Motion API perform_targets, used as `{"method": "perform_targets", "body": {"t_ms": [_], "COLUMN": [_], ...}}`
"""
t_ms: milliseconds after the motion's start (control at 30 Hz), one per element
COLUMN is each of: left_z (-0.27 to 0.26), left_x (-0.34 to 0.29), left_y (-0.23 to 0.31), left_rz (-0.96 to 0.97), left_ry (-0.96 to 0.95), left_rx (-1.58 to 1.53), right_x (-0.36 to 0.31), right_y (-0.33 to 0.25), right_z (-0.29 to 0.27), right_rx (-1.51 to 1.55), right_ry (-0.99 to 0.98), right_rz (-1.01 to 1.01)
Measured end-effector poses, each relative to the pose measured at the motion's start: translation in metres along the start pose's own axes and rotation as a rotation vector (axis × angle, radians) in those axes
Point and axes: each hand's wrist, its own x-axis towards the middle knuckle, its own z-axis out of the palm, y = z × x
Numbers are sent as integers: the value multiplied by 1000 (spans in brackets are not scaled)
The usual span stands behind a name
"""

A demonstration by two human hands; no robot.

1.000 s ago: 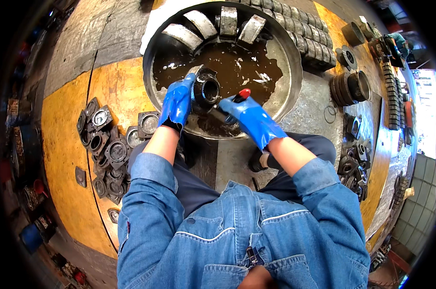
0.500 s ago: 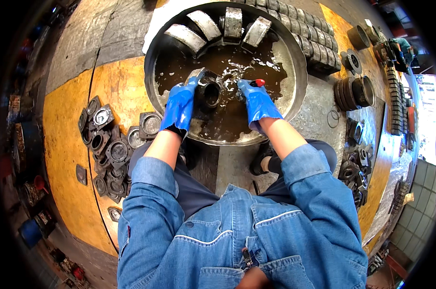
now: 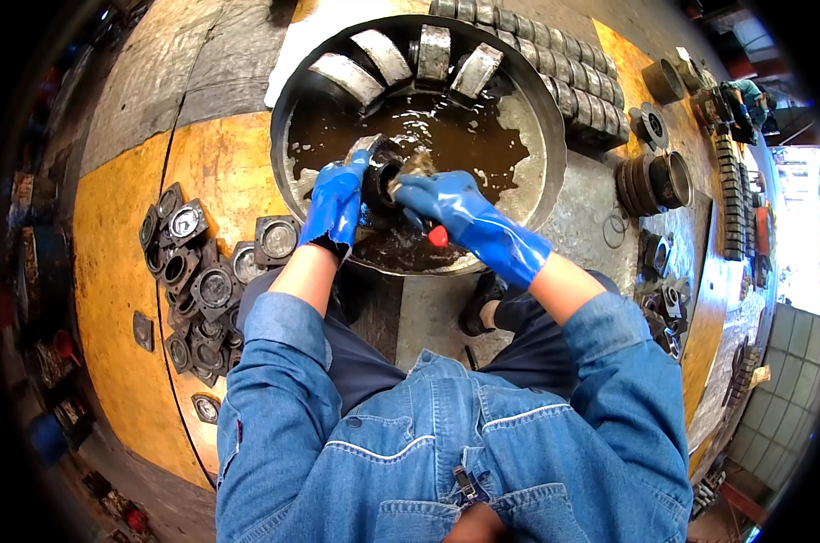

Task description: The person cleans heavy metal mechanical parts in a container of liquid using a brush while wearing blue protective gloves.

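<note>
My left hand (image 3: 335,204), in a blue rubber glove, grips a dark, wet metal housing (image 3: 379,187) with a round opening. It holds the part tilted over the near left of a wide round metal basin (image 3: 556,167). My right hand (image 3: 469,215), gloved alike, is closed around a brush (image 3: 419,164) with tan bristles. A red handle end (image 3: 438,236) shows under that glove. The brush is right beside the housing's opening; my fingers hide whether the bristles touch inside. Murky brown liquid (image 3: 455,136) with bits of foam lies in the basin.
Several thick curved metal pieces (image 3: 433,54) lean inside the basin's far wall. Square flanged castings (image 3: 214,288) lie piled on the left. Rows of dark metal blocks (image 3: 582,95) stand at the far right, with metal rings (image 3: 671,181) nearby. A person (image 3: 751,98) is farther off at right.
My right hand has moved left with the brush, from the basin's right side to the housing. Its red handle end now points toward me. My left hand still holds the housing, now turned slightly.
</note>
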Motion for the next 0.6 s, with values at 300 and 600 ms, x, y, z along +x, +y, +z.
{"method": "perform_targets", "body": {"t_ms": [300,600], "left_z": [1,-1], "left_x": [7,-16], "left_y": [0,16], "left_rz": [-127,-60], "left_ry": [57,30], "left_rx": [-104,-49], "right_x": [7,-2], "right_y": [24,6], "right_z": [16,3], "right_rx": [-30,1387], "right_ry": [84,216], "right_rz": [254,1071]}}
